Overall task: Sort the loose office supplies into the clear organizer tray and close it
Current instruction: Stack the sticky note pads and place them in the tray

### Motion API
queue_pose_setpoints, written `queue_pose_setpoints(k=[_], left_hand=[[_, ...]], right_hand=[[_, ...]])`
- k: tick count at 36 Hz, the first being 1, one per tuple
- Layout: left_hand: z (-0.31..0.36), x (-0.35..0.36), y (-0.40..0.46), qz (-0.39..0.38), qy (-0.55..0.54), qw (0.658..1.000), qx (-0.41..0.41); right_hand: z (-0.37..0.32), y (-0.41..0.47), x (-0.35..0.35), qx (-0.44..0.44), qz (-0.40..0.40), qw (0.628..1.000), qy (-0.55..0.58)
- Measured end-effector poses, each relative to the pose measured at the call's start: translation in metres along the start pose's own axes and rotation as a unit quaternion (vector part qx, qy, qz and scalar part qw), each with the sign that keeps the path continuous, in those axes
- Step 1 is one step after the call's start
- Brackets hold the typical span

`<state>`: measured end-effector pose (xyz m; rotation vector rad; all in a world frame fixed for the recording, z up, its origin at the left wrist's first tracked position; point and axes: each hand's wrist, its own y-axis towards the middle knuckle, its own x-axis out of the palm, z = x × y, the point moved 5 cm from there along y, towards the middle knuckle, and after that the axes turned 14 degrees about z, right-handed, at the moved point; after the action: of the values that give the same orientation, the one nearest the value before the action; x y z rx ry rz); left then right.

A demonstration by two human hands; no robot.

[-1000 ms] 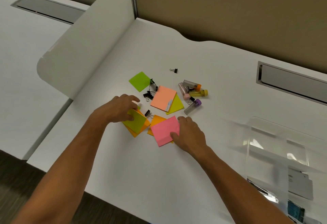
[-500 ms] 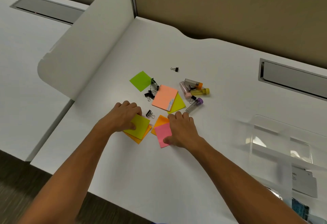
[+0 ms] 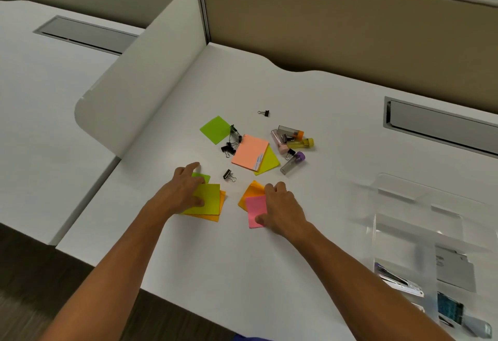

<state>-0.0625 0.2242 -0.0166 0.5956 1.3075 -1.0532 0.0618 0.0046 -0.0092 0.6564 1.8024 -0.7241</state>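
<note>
Sticky notes were what got handled at this point, and sorting had barely been started, by the look of it. The left hand [image 3: 186, 192] was laid on a yellow-green paper sticky pad [image 3: 206, 199] stacked over an orange one [image 3: 215, 216], thumb pressed on its near edge, while the right hand [image 3: 280, 206] was clamped on a pink sticky pad [image 3: 254, 212] lying over another orange pad [image 3: 249, 192]. Hands were kept apart, one pile each.

Just beyond them a lone black binder clip [image 3: 229, 175] was left loose. Further back, a salmon pad [image 3: 250, 153] on a yellow sheet, a lime green square [image 3: 215, 129], a tangle of black clips [image 3: 233, 141] and some small capped tubes [image 3: 295, 142] were all still scattered on the white desk [image 3: 323, 98].

The clear plastic organizer tray [image 3: 420, 230] was parked well off to the right, lid apparently up, with a few bits seen through its near end. Pretty much everything remained to be binned, and closing hadn't been done yet.
</note>
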Motion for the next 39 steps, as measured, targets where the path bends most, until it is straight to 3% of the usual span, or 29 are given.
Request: queue_pose_setpoints(k=[6, 11, 21, 27, 39], left_hand=[[-0.003, -0.001, -0.004, 0.023, -0.028, 0.999, -0.024], [0.000, -0.005, -0.007, 0.033, 0.028, 0.999, -0.022], [0.005, -0.002, -0.018, 0.032, -0.031, 0.994, -0.096], [0.004, 0.000, -0.034, 0.071, -0.096, 0.976, -0.185], [0.042, -0.002, -0.081, 0.153, -0.182, 0.941, -0.241]], right_hand=[[0.008, -0.017, -0.003, -0.001, 0.021, 1.000, 0.012], [0.022, -0.027, -0.004, 0.052, 0.010, 0.996, 0.070], [0.045, -0.049, -0.006, 0.070, -0.006, 0.993, 0.096], [0.059, -0.065, -0.009, 0.104, -0.009, 0.983, 0.150], [0.093, -0.102, -0.028, 0.104, 0.017, 0.963, 0.247]])
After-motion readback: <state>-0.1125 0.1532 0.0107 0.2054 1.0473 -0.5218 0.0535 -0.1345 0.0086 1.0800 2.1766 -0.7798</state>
